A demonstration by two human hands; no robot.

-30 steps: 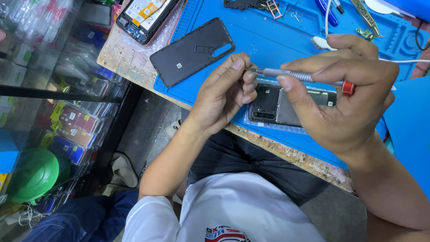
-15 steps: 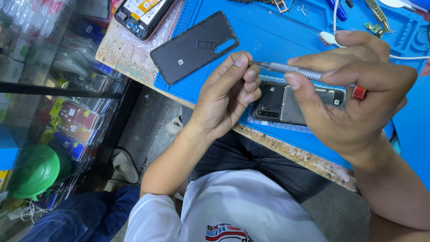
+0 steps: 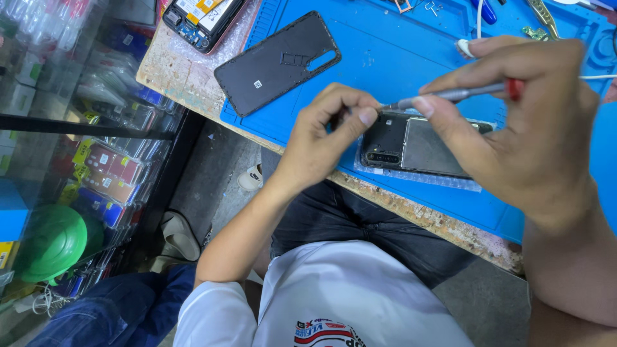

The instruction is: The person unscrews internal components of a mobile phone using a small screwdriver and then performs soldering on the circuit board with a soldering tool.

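— Where is the opened phone (image 3: 421, 146)?

— Lying flat on the blue mat (image 3: 385, 58), close to the table's near edge, its back off and the insides showing. A strip of clear bubble wrap (image 3: 418, 177) sits under it.

— And the hands?

— The right hand (image 3: 520, 128) holds a slim screwdriver (image 3: 450, 96) with a grey shaft and a red band; its fingers are closed around the shaft, the tip pointing left above the phone's top end. The left hand (image 3: 328, 138) meets that tip: thumb and forefinger pinched together right at it. Whether something tiny sits between them, I cannot tell.

— What else is on the table?

— A dark back cover (image 3: 276, 64) lies on the mat toward the far left, well apart from the phone. Beyond it, at the table's far left corner, another opened handset (image 3: 202, 19) rests off the mat.
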